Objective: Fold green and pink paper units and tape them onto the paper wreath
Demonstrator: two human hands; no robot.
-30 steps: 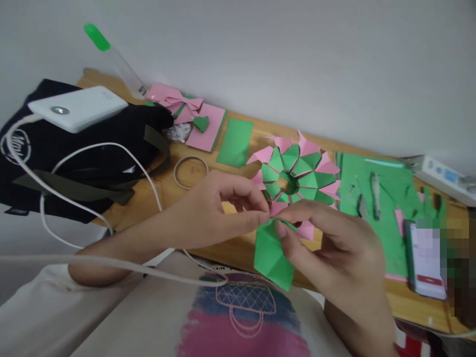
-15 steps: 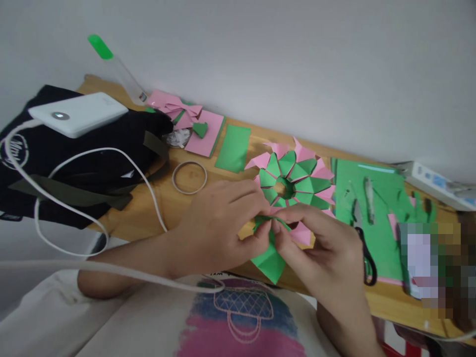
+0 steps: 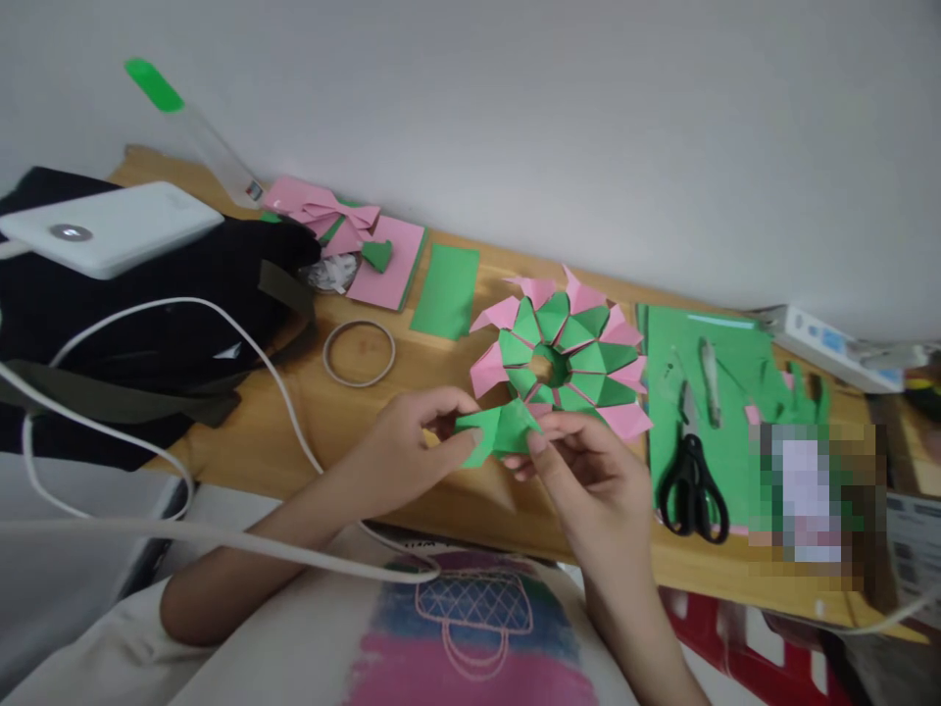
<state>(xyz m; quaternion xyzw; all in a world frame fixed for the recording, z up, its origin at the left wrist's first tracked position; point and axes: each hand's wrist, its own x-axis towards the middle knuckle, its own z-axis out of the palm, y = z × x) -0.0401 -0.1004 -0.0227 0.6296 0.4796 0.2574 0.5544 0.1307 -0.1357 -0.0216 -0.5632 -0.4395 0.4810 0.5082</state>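
Observation:
Between my two hands is a small piece of folded green paper (image 3: 515, 428), creased near its middle. My left hand (image 3: 422, 446) pinches its left end between thumb and fingers. On its right end, the thumb and fingers of my right hand (image 3: 592, 476) are closed. Just beyond the hands lies a ring-shaped paper ornament (image 3: 614, 358) of green folded units with pink pointed tips outside. Black-handled scissors (image 3: 691, 480) rest to the right of my right hand, on green paper sheets (image 3: 666, 343).
A tape ring (image 3: 359, 353) and a green paper rectangle (image 3: 445, 291) lie left of the ornament. Pink paper (image 3: 389, 260) is stacked behind. At the left, a white power bank (image 3: 124, 226) sits on a black bag (image 3: 242, 255); its white cable crosses near my left arm. A power strip (image 3: 838, 343) stands back right.
My hands have drawn apart from their close pinch, and the green paper now lies lifted and stretched between them. The scissors are uncovered. The view has shifted slightly to the right.

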